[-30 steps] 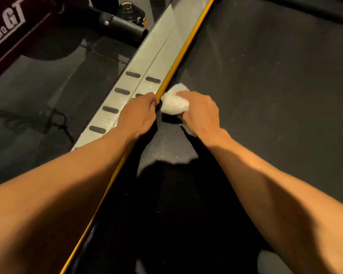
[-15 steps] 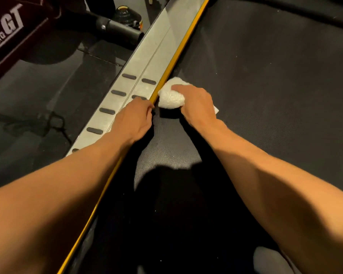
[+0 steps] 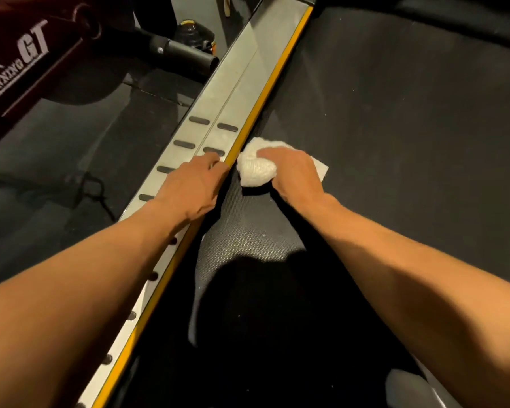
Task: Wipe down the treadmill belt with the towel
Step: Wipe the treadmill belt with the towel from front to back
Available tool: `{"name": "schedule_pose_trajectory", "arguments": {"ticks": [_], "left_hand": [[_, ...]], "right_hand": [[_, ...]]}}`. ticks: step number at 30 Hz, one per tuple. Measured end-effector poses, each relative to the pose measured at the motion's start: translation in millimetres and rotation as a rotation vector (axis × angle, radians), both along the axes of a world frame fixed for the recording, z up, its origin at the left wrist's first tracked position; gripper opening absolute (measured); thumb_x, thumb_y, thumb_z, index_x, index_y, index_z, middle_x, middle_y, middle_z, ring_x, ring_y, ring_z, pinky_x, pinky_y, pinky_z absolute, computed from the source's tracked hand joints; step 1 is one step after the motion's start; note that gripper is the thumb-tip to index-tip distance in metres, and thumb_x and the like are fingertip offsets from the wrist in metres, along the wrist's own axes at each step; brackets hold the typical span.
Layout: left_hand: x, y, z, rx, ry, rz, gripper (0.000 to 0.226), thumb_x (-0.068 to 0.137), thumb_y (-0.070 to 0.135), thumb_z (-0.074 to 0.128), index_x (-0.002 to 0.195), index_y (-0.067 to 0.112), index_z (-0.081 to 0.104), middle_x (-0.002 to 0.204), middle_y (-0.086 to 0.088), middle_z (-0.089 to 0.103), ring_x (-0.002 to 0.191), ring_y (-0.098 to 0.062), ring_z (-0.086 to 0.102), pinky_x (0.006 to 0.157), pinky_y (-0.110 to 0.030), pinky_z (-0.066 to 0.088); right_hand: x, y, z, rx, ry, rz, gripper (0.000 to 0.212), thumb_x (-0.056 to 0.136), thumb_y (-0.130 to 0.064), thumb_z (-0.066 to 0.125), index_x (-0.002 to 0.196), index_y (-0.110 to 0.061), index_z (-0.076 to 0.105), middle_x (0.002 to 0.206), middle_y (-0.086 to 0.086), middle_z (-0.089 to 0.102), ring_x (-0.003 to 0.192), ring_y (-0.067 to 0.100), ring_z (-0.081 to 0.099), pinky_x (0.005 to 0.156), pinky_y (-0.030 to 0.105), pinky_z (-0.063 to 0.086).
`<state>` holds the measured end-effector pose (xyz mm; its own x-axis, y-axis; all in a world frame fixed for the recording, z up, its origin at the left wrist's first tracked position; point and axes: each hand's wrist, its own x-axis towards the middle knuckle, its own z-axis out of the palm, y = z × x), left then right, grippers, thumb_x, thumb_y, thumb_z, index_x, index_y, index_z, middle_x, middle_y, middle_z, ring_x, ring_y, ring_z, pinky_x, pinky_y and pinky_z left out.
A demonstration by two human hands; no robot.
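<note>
Nearest, entry one: left hand [image 3: 193,187], palm down on the silver side rail [image 3: 236,92], fingers relaxed and gripping nothing, touching the yellow strip [image 3: 277,75]. Entry two: right hand [image 3: 295,175], fingers curled over a bunched white towel [image 3: 256,170], pressing it onto the dark treadmill belt [image 3: 395,142] just beside that strip. Farther left: maroon frame [image 3: 27,63] lettered "SPINNING GT".

A wide black textured treadmill belt [image 3: 395,142] carries a crumpled white terry towel [image 3: 255,171], which lies at the belt's left edge, just beside the narrow yellow strip [image 3: 273,81] bordering it. The right hand [image 3: 296,175] lies over the towel and grips it against the belt. Beyond the strip runs a grey metal side rail [image 3: 233,83] set with dark oval pads [image 3: 199,120]; the left hand [image 3: 189,187] rests on it
</note>
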<state>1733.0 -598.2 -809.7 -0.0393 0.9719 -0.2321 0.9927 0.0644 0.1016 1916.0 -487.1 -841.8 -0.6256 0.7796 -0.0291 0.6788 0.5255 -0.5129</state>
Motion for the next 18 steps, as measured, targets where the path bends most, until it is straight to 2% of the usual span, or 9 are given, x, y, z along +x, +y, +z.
{"name": "schedule_pose_trajectory", "arguments": {"ticks": [3, 6, 10, 12, 14, 16, 18], "left_hand": [[1, 0, 1, 0.001, 0.034, -0.013, 0.046, 0.091, 0.021, 0.053, 0.135, 0.014, 0.044, 0.140, -0.013, 0.041, 0.113, -0.034, 0.052, 0.085, -0.048, 0.052], [8, 3, 3, -0.003, 0.048, 0.045, 0.040, 0.092, 0.024, 0.051, 0.131, 0.012, 0.046, 0.132, -0.012, 0.047, 0.110, -0.034, 0.053, 0.085, -0.048, 0.051], [18, 9, 2, 0.041, 0.157, 0.038, 0.040, 0.092, 0.022, 0.052, 0.130, 0.010, 0.047, 0.120, -0.015, 0.053, 0.102, -0.034, 0.054, 0.076, -0.042, 0.047], [19, 9, 1, 0.095, 0.167, 0.029, 0.042, 0.092, 0.022, 0.051, 0.132, 0.010, 0.045, 0.120, -0.017, 0.054, 0.100, -0.035, 0.054, 0.072, -0.042, 0.045], [18, 7, 5, 0.119, 0.140, 0.046, 0.036, 0.093, 0.019, 0.049, 0.127, 0.008, 0.047, 0.119, -0.017, 0.054, 0.099, -0.036, 0.054, 0.070, -0.042, 0.044], [18, 5, 9, 0.067, 0.149, 0.040, 0.031, 0.094, 0.015, 0.047, 0.123, 0.005, 0.048, 0.121, -0.018, 0.051, 0.101, -0.036, 0.053, 0.072, -0.043, 0.044], [25, 8, 13, -0.012, 0.182, 0.042, 0.032, 0.093, 0.011, 0.046, 0.124, 0.002, 0.047, 0.125, -0.019, 0.047, 0.106, -0.036, 0.051, 0.076, -0.044, 0.046]], "right_hand": [[7, -39, -9, -0.051, 0.011, 0.128, 0.055, 0.082, 0.007, 0.052, 0.132, -0.016, 0.057, 0.136, 0.007, 0.055, 0.127, 0.027, 0.048, 0.106, 0.026, 0.025], [20, -66, -9, -0.078, -0.018, 0.258, 0.048, 0.088, -0.003, 0.054, 0.132, -0.024, 0.055, 0.139, 0.000, 0.053, 0.129, 0.022, 0.046, 0.108, 0.026, 0.024], [9, -28, 18, -0.093, 0.092, -0.028, 0.045, 0.092, -0.004, 0.051, 0.133, -0.020, 0.055, 0.132, 0.004, 0.058, 0.121, 0.024, 0.053, 0.097, 0.021, 0.034], [9, -3, 20, -0.043, -0.011, -0.106, 0.051, 0.089, -0.002, 0.047, 0.137, -0.020, 0.051, 0.131, 0.008, 0.058, 0.116, 0.025, 0.055, 0.092, 0.024, 0.037], [10, -3, 14, 0.006, -0.119, -0.071, 0.054, 0.083, 0.004, 0.047, 0.132, -0.018, 0.053, 0.125, 0.010, 0.061, 0.109, 0.029, 0.057, 0.091, 0.034, 0.044], [13, -23, 8, -0.014, -0.186, 0.015, 0.058, 0.081, 0.009, 0.045, 0.133, -0.015, 0.053, 0.130, 0.011, 0.058, 0.117, 0.030, 0.054, 0.097, 0.039, 0.042], [18, -46, 12, -0.079, -0.197, 0.096, 0.058, 0.085, 0.006, 0.046, 0.137, -0.019, 0.050, 0.139, 0.007, 0.053, 0.126, 0.027, 0.048, 0.105, 0.033, 0.035]]}}
